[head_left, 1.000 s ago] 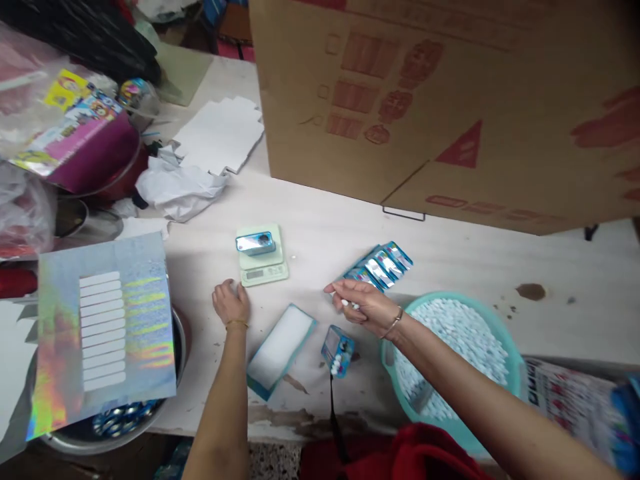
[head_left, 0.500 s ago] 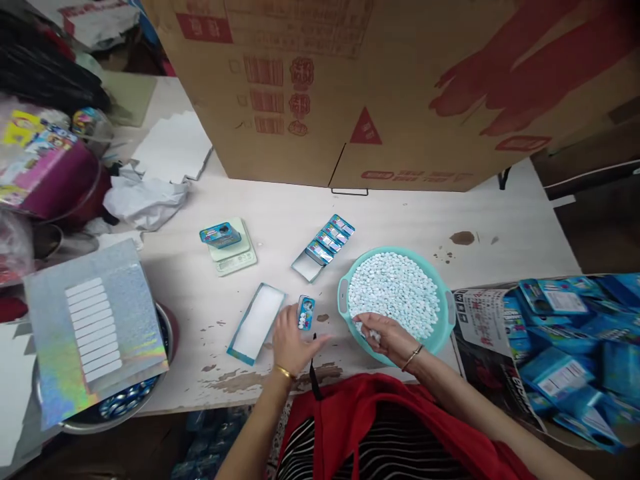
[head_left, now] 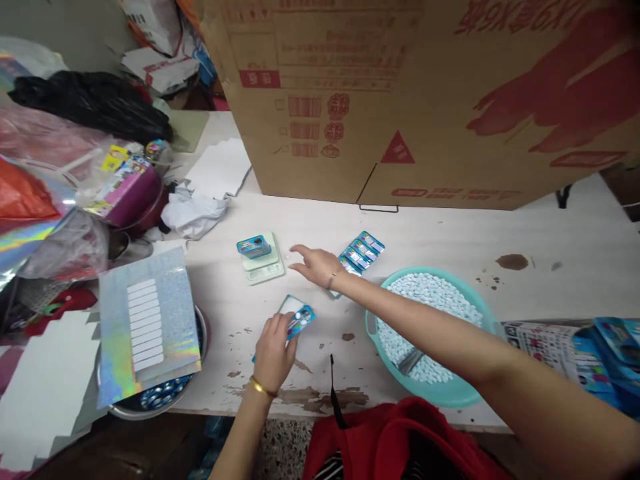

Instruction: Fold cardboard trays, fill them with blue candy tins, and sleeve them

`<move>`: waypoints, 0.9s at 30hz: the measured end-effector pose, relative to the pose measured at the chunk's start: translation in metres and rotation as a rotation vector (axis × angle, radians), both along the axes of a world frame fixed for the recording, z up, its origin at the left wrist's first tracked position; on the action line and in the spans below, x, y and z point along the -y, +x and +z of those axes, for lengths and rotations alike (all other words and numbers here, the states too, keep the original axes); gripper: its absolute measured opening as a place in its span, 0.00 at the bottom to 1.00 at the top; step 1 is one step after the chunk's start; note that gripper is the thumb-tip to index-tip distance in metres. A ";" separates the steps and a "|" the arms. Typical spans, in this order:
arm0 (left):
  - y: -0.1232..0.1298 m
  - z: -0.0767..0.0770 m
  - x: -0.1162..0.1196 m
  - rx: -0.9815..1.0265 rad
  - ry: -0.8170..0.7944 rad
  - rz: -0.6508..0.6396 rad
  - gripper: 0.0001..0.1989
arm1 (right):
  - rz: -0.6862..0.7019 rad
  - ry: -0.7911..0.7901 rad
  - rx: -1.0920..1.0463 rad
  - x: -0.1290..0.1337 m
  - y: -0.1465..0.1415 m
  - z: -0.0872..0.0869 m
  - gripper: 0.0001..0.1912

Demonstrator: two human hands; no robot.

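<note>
My left hand (head_left: 277, 347) is closed on a small blue printed pack (head_left: 301, 321), which shows a few white tablets on its face. It is over an open blue box with a white inside (head_left: 291, 305), mostly hidden by the hand. My right hand (head_left: 317, 268) reaches across with thumb and forefinger apart, holding nothing I can see. It is just right of a pale green scale (head_left: 265, 273), which bears a blue box (head_left: 254, 247). A row of blue packs (head_left: 367, 247) lies partly behind the right hand. White tablets (head_left: 435, 293) fill a turquoise basin (head_left: 453, 399) under my right forearm, with a grey scoop (head_left: 411, 360) in them.
A large cardboard carton (head_left: 330, 173) stands along the back of the table. At left, a silvery sheet (head_left: 175, 313) lies over a metal bowl (head_left: 130, 411). Blue packs (head_left: 615, 347) fill a container at right. Bags and crumpled paper (head_left: 193, 212) crowd the back left.
My right hand has left the basin and moved left toward the scale. My left hand has picked up the small blue pack and shifted over the open box. The view has turned left.
</note>
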State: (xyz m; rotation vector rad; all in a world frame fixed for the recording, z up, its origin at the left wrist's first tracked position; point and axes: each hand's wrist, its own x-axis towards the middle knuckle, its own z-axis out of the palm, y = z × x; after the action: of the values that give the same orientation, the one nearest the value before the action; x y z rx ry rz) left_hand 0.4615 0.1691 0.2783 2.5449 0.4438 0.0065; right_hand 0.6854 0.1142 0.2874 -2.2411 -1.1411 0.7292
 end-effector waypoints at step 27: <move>0.067 -0.029 -0.180 0.110 0.082 0.034 0.16 | -0.038 -0.433 0.258 -0.038 0.109 -0.075 0.23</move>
State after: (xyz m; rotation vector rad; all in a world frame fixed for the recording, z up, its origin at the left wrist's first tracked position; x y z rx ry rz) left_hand 0.5286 0.3488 0.2488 2.6017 0.4516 0.1799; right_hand 0.7942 0.1523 0.2122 -2.7783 -1.1368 0.7439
